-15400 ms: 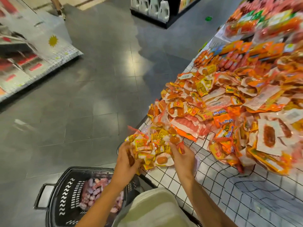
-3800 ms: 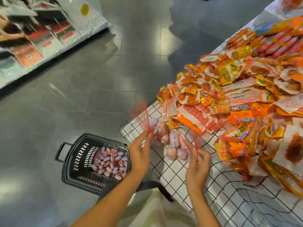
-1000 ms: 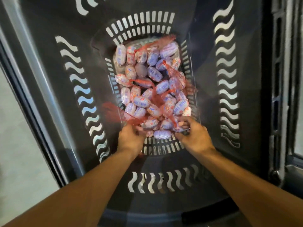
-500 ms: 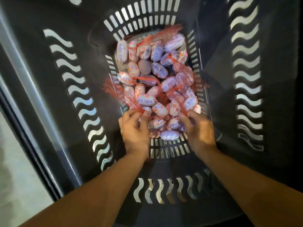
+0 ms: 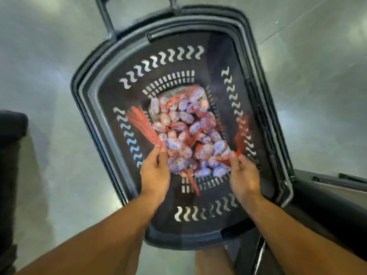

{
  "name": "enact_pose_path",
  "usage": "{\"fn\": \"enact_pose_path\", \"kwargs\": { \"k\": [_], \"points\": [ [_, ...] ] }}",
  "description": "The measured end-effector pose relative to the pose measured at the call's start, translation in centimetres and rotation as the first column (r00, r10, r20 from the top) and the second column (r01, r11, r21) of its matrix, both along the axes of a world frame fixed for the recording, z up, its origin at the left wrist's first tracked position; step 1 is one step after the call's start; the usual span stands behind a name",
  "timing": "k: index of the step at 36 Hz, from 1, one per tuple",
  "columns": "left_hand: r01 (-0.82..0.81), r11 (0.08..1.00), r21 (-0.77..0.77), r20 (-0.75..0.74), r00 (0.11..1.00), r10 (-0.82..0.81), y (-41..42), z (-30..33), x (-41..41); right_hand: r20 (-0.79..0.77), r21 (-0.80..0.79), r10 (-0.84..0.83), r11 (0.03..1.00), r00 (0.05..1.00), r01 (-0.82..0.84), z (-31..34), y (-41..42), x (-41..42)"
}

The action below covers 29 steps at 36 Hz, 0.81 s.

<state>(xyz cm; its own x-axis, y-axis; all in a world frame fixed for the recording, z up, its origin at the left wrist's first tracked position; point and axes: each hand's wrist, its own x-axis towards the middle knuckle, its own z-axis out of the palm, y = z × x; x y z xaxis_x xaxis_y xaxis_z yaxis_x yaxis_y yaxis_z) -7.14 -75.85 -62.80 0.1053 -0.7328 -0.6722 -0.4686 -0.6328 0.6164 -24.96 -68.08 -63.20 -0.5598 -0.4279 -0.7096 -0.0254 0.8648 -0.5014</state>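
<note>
Head camera, looking straight down: two forearms come in from the bottom edge, and the left hand [image 5: 155,171] pinches one frayed red end of a net bag [image 5: 174,144] between thumb and fingers, while the right hand [image 5: 245,175] pinches the other end (that one is blurred). Between them the bag, stuffed with small wrapped sausages, sits on the near side of the pile [image 5: 184,116] of similar bags at the bottom of the black basket [image 5: 111,135]. Beyond that, the basket's handle [image 5: 105,18] sticks out over the grey floor [image 5: 39,76].
</note>
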Motion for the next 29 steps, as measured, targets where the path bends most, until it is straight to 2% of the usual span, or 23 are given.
{"fn": "enact_pose_path", "kwargs": {
  "k": [2, 7, 10, 17, 19, 21, 25, 29],
  "points": [
    [0.027, 1.000, -0.016, 0.016, 1.000, -0.027, -1.0, 3.6, -0.1, -0.025, -0.009, -0.032, 0.999, 0.999, 0.032, 3.7, -0.2, 0.4],
    [0.113, 0.990, -0.086, -0.101, 0.987, -0.122, -2.9, 14.3, -0.5, -0.039, -0.073, -0.206, 0.977, 0.978, 0.203, 14.8, -0.4, 2.1],
    [0.201, 0.969, -0.146, -0.123, 0.968, -0.220, -3.7, 21.2, -0.3, -0.044, -0.125, -0.268, 0.957, 0.963, 0.260, 21.6, -0.2, 3.4],
    [0.445, 0.812, -0.379, -0.094, 0.854, -0.512, -5.1, 37.7, 1.8, -0.079, -0.313, -0.408, 0.877, 0.910, 0.366, 37.6, 2.4, 6.1],
    [0.450, 0.781, -0.434, -0.128, 0.827, -0.547, -5.1, 41.9, 2.8, -0.088, -0.383, -0.450, 0.839, 0.889, 0.387, 42.0, 3.6, 7.6],
    [0.444, 0.758, -0.478, -0.160, 0.804, -0.572, -4.8, 45.8, 3.8, -0.030, -0.425, -0.500, 0.790, 0.865, 0.442, 46.2, 5.0, 9.1],
    [0.474, 0.706, -0.526, -0.160, 0.761, -0.629, -3.5, 51.8, 5.7, 0.009, -0.460, -0.497, 0.768, 0.867, 0.446, 53.2, 8.1, 11.5],
    [0.478, 0.711, -0.515, -0.239, 0.717, -0.655, -1.9, 56.0, 6.4, 0.033, -0.515, -0.615, 0.665, 0.788, 0.541, 58.4, 10.6, 13.2]
  ]
}}
